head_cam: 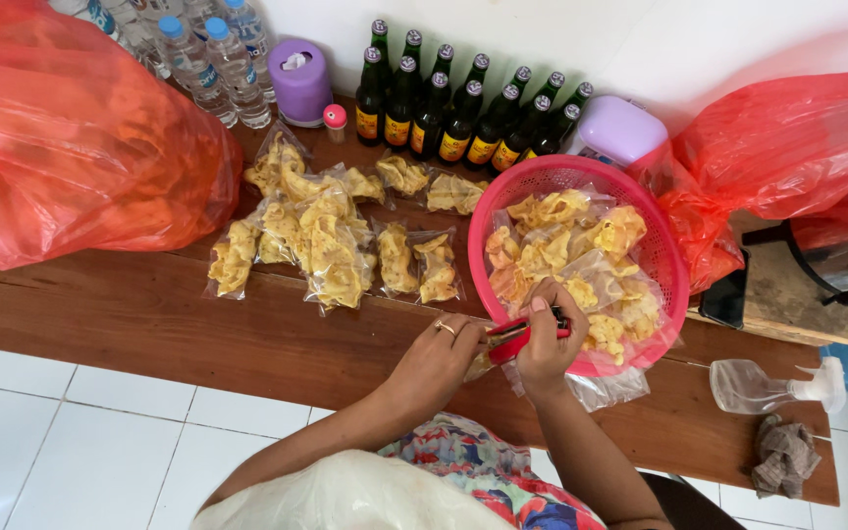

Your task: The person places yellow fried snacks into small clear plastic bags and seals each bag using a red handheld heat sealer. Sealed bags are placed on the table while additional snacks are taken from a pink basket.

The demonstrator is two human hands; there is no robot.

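Down at the near edge of the long brown wooden bench (149,324), both hands work close together, almost touching; the right hand (547,339) is closed around a red and black stapler (520,337), fingers curled over its top, while the left hand (436,361), a ring on one finger, pinches the neck of a small clear plastic packet of yellow crackers (480,365) that sits right at the stapler's mouth; most of that packet is hidden beneath the two hands, so its fill cannot be told. Just beyond the right hand stands a round pink perforated plastic basket (664,250), piled with more clear bags of the same yellow crackers (571,250); its near rim overhangs the bench edge beside the stapler. To the left of the basket, a loose cluster of sealed cracker packets (321,236) lies flat on the wood. Behind them, against the white wall, a row of dark green glass bottles with yellow labels (463,113) stands upright; left of these sit a lilac cylindrical tissue holder (299,79) and several clear water bottles with blue caps (213,59). Large red translucent plastic sacks rest at both ends, one at the left (71,137) and one at the right (797,142). On the right end of the bench a clear spray bottle (768,386) lies on its side, near a crumpled grey rag (782,456).
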